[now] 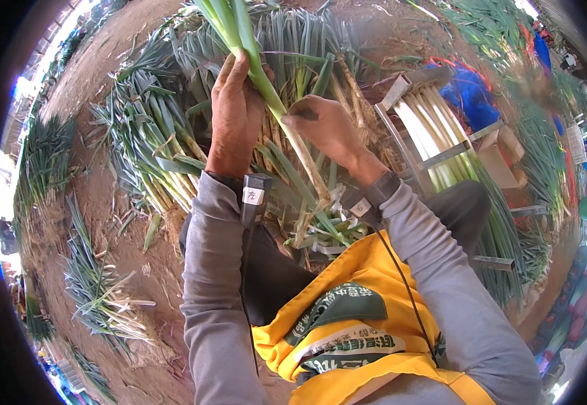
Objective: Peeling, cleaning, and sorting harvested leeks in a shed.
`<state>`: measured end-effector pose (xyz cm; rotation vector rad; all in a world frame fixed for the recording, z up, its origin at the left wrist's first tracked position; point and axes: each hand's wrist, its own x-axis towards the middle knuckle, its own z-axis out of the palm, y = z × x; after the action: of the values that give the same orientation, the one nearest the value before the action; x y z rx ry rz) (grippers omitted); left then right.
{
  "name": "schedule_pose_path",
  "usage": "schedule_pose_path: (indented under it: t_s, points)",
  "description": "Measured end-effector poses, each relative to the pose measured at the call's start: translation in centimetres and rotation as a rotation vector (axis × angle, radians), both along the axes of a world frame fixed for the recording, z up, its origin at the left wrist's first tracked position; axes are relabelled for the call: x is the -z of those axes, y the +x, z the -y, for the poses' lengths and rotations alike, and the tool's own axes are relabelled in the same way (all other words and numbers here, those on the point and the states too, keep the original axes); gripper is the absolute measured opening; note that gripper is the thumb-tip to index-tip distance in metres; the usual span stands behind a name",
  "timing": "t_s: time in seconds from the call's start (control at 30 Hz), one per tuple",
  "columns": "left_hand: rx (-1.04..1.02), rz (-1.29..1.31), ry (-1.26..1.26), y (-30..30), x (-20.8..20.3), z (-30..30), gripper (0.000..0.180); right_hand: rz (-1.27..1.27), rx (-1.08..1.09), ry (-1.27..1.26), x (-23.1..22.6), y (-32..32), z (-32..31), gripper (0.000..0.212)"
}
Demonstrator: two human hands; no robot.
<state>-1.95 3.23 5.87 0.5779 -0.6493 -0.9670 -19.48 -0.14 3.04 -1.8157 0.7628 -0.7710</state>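
A long green onion [305, 154] slants in front of me, its green leaves up at the top and its pale root end low near my lap. My left hand [234, 115] is closed around its upper part, where the leaves begin. Lower down, my right hand [330, 131] pinches at the side of the stalk with thumb and fingers; whether it grips the stalk itself or a loose outer layer, I cannot tell. Stripped leaves and scraps [324, 229] lie below the root end, between my legs.
Unpeeled green onions [151, 128] lie heaped on the soil ahead and left. At right, a metal rack [401, 142] holds peeled white stalks [428, 121], beside a cardboard box [499, 158] and blue plastic [469, 98]. A smaller bunch [108, 293] lies at the lower left.
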Motion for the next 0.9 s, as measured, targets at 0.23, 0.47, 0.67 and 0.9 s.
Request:
schedule_pose_path:
  t_s: [0.23, 0.47, 0.67, 0.9]
  points:
    - [-0.011, -0.002, -0.023, -1.1, -1.0, -0.8, 0.028, -0.037, -0.015, -0.390, -0.3, -0.9, -1.4, 0.030]
    - [0.061, 0.020, 0.169, -2.8, -1.4, -1.0, 0.027, 0.247, -0.031, -0.297, -4.4, -0.2, 1.1, 0.031]
    - [0.063, 0.027, 0.159, -2.1, 1.1, -2.0, 0.031, 0.369, -0.137, -0.226, -3.4, 1.7, 1.6, 0.033]
    - [-0.140, 0.243, 0.145, -0.3, 4.1, -0.2, 0.029, 0.164, -0.318, -0.128, -5.2, 1.4, -0.5, 0.018]
